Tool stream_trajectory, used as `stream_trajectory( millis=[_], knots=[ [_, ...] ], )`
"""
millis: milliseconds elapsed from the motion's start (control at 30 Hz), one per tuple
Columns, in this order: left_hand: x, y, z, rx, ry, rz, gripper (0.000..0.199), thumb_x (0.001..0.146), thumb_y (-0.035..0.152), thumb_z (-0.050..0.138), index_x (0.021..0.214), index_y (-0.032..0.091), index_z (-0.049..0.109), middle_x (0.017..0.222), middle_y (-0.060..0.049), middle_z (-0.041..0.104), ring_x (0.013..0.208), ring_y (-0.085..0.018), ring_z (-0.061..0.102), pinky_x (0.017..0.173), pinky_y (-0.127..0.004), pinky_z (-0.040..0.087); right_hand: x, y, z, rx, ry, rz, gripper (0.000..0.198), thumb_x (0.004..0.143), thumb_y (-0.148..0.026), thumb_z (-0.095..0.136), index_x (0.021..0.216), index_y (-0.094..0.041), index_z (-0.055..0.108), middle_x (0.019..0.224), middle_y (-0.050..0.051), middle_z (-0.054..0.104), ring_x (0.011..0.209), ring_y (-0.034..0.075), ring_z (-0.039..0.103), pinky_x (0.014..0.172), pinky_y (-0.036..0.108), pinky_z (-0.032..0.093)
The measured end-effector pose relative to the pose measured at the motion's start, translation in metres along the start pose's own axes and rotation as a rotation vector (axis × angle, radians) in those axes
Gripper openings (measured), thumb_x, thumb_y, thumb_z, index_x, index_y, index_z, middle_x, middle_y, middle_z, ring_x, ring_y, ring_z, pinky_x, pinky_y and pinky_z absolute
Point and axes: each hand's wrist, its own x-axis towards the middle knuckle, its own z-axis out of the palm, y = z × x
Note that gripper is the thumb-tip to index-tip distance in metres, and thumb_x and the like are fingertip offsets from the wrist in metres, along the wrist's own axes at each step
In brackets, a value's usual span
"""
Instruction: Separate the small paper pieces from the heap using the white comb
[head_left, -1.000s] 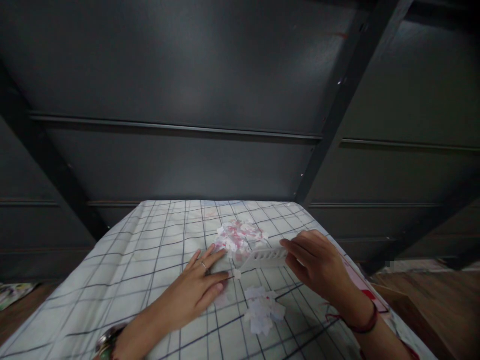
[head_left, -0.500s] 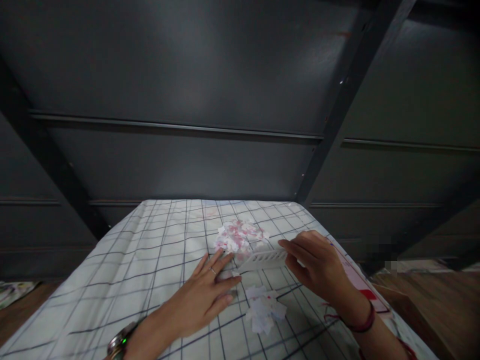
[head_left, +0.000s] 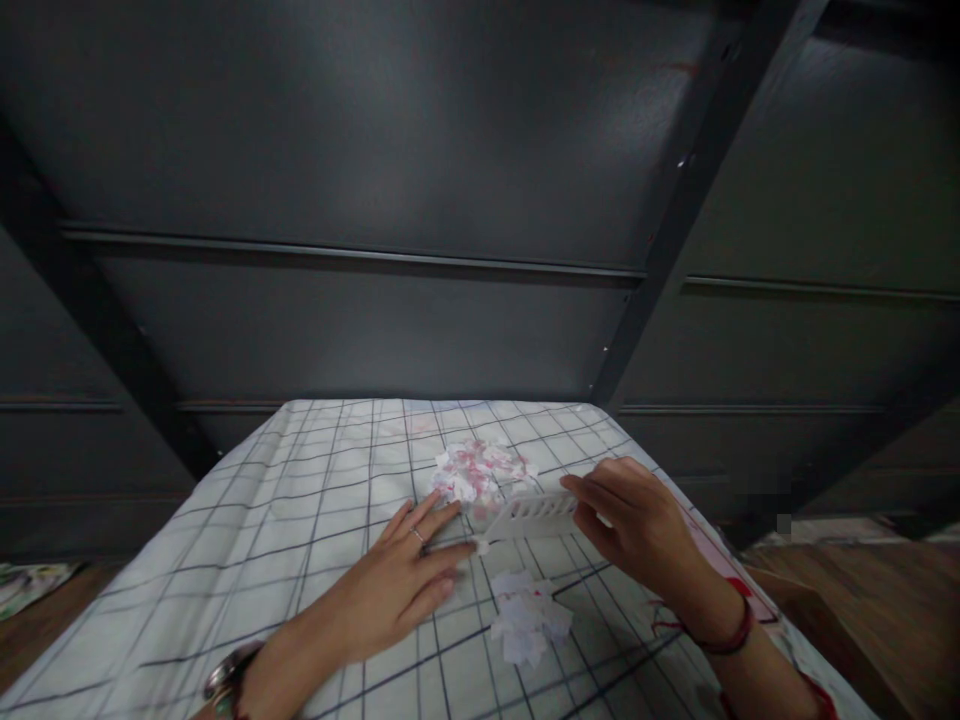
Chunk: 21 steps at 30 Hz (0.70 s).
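Note:
My right hand (head_left: 634,520) pinches the right end of a white slotted plastic piece (head_left: 529,520), which stands on its long edge on the checked cloth. Fingers spread, my left hand (head_left: 416,565) lies open and palm down to the left of it. Its index fingertip is at a small white scrap (head_left: 481,547) by the plastic piece's left end. Just beyond both hands is a pile of white and pink paper-like scraps (head_left: 476,470). A smaller heap of white scraps (head_left: 529,617) lies nearer to me, between my forearms.
A white cloth with dark grid lines (head_left: 337,460) covers the table. Dark panels (head_left: 375,330) rise behind its far edge. A pink and red flat item (head_left: 739,590) lies under my right forearm at the right edge. Wooden floor (head_left: 885,580) shows at the right.
My left hand has shifted slightly left and toward me, exposing the small white scrap at its index fingertip. My right hand and the plastic piece have barely moved.

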Motion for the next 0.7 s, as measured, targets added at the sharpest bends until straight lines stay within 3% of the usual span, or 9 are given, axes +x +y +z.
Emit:
stream_trajectory(
  millis=[100,200,467,700],
  knots=[
    [0.001,0.002,0.003,0.004,0.006,0.04,0.036,0.095,0.03,0.041,0.13,0.03,0.048,0.147,-0.006,0.029,0.135,-0.033,0.018,0.103,-0.059,0.021,0.001,-0.001,0.0,0.002,-0.002,0.013,0.019,0.083,-0.01,0.042,0.087,-0.016,0.06,0.062,0.002,0.054,0.06,0.015,0.042,0.054,0.03,0.034],
    [0.0,0.002,0.004,-0.01,0.029,0.047,0.031,0.094,0.031,0.042,0.123,0.028,0.054,0.148,-0.005,0.027,0.135,-0.033,0.017,0.103,-0.059,0.021,0.0,0.002,-0.002,0.017,-0.021,0.021,0.019,0.082,-0.01,0.042,0.085,-0.016,0.06,0.062,0.002,0.053,0.059,0.015,0.043,0.054,0.029,0.033],
    [-0.005,-0.008,-0.006,0.025,0.129,0.06,0.029,0.092,0.025,0.041,0.116,0.025,0.058,0.141,-0.005,0.04,0.134,-0.028,0.024,0.106,-0.05,0.025,-0.004,0.006,0.0,0.029,-0.002,0.039,0.018,0.082,-0.01,0.043,0.09,-0.015,0.059,0.062,0.002,0.054,0.06,0.015,0.044,0.055,0.029,0.034],
    [-0.004,-0.024,0.002,0.135,0.285,-0.113,0.032,0.094,0.024,0.033,0.11,0.019,0.06,0.129,-0.007,0.053,0.124,-0.025,0.041,0.103,-0.044,0.035,-0.006,0.008,-0.003,0.106,-0.049,0.047,0.02,0.078,-0.008,0.044,0.083,-0.017,0.061,0.062,0.001,0.053,0.059,0.014,0.044,0.054,0.028,0.035]
  ],
)
